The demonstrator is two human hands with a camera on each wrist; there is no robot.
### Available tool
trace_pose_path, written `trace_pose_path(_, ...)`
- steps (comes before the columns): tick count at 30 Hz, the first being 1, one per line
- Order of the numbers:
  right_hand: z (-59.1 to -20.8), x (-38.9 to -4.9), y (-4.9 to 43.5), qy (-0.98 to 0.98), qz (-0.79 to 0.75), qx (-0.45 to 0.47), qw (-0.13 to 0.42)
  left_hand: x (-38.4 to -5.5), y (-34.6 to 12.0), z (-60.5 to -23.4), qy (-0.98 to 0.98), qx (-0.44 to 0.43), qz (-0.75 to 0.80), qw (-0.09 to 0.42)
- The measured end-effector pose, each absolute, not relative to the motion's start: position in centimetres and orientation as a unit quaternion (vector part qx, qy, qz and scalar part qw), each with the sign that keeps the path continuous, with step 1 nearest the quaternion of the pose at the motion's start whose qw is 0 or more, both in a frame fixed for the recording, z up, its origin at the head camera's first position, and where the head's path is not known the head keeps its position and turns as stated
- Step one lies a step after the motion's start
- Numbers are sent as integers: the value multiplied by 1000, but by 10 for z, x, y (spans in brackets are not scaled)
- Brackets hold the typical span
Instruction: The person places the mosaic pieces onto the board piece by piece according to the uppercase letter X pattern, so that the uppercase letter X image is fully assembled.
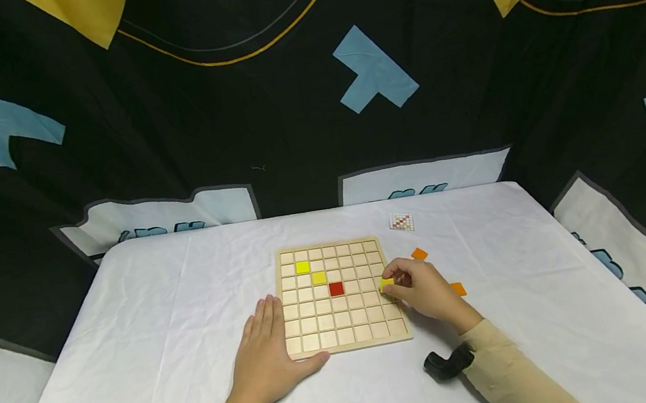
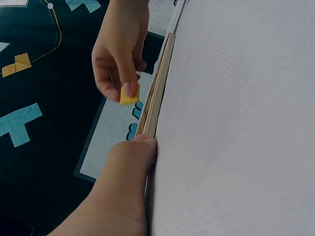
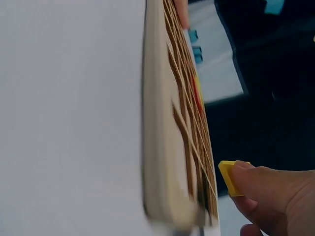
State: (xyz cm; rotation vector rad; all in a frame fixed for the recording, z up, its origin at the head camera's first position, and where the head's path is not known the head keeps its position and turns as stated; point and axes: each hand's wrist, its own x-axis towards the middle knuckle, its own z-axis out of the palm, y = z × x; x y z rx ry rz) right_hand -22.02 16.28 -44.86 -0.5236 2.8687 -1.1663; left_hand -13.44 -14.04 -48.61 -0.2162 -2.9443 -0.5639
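A wooden grid board [image 1: 369,316] lies on the white table, with two yellow tiles, one at the upper left [image 1: 303,267] and one below it [image 1: 319,277], and a red tile [image 1: 336,289] in its squares. My left hand [image 1: 267,358] rests along the board's left side, fingers straight, its thumb at the front edge. Between thumb and fingertips my right hand [image 1: 429,289] pinches a yellow tile [image 3: 227,177] over the board's right edge. In the left wrist view, that tile appears held above the board.
Just right of the right hand lie orange tiles, one behind it [image 1: 419,254] and one partly hidden by it [image 1: 459,289]. A small card with a coloured grid pattern [image 1: 401,221] lies beyond the board's far right corner. Dark patterned cloth [image 1: 289,131] hangs behind the table.
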Motion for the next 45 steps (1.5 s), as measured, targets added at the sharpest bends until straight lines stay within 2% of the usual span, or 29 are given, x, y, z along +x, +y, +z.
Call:
trace_pose_path(11,-458,-217,121,899,-389,-202,25,-136,-140,-488,-978,-70,-186,66)
trace_pose_path(27,-459,-215,117,913,-349,-209,18,-135,-140,-487,-978,-71,-184,66)
trace_pose_path(36,-458,-209,128,918,-325,-228,17,-135,-141,-489,-978,-70,-184,65)
trace_pose_path(45,-452,-210,168,936,-290,-197,-13,-135,-141,-489,-978,-71,-185,66)
